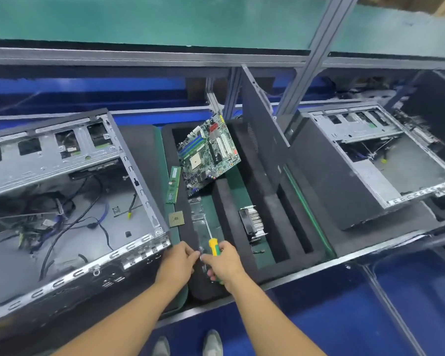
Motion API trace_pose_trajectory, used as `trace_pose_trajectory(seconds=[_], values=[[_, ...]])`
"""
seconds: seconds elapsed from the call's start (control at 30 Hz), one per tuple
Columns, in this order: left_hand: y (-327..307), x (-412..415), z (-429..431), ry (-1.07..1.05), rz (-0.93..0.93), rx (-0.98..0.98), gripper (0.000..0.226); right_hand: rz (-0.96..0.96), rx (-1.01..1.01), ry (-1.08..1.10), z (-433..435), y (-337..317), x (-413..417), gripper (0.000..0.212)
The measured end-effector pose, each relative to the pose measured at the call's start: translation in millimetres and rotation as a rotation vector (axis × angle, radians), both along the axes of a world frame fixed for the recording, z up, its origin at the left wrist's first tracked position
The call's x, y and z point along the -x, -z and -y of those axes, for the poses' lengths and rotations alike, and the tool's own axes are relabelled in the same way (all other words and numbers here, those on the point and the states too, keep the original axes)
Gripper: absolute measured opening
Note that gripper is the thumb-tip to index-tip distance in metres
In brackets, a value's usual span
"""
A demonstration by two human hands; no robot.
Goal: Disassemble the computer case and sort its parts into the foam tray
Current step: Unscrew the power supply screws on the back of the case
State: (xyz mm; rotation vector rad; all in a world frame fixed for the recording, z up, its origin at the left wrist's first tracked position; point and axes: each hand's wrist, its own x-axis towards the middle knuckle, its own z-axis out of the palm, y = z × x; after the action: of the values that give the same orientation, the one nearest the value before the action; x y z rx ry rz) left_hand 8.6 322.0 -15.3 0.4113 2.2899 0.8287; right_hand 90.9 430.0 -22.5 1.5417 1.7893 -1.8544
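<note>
Open grey sheet-metal computer case point(62, 201) lying left on the surface, black foam tray point(280, 219) beside it, green motherboard point(208, 152) tilted in the far slot, finned cooler point(252, 222) in another, right hand point(225, 264) fingers wrapped round yellow-green screwdriver point(213, 245), left hand point(176, 260) fingers curled beside it, hold unclear.

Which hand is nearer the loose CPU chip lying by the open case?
Left. The left hand sits just below the CPU chip, toward the person; the right hand, gripping the screwdriver, is farther off to the right.
</note>
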Motion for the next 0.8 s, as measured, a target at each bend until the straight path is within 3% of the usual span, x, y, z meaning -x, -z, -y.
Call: trace_pose_trajectory(seconds=[0.37,0.43,0.63,0.8], values=[[3.9,-0.6,-7.2,-0.089,0.001,0.005,0.017,-0.001,0.090,-0.088,-12.6,13.2,6.3,0.024],[4.0,-0.7,-7.1,-0.086,-0.004,0.004,0.016,0.017,0.013,-0.140,-12.0,10.9,5.1,0.024],[5.5,-2.5,-14.5,-0.031,-0.063,-0.008,0.014,0.137,-0.547,-0.391,-45.4,-14.2,-4.6,0.019],[3.6,-6.6,-34.3,0.161,-0.212,0.079,0.015,0.184,-0.528,-0.380,-80.6,-19.8,-17.6,0.017]])
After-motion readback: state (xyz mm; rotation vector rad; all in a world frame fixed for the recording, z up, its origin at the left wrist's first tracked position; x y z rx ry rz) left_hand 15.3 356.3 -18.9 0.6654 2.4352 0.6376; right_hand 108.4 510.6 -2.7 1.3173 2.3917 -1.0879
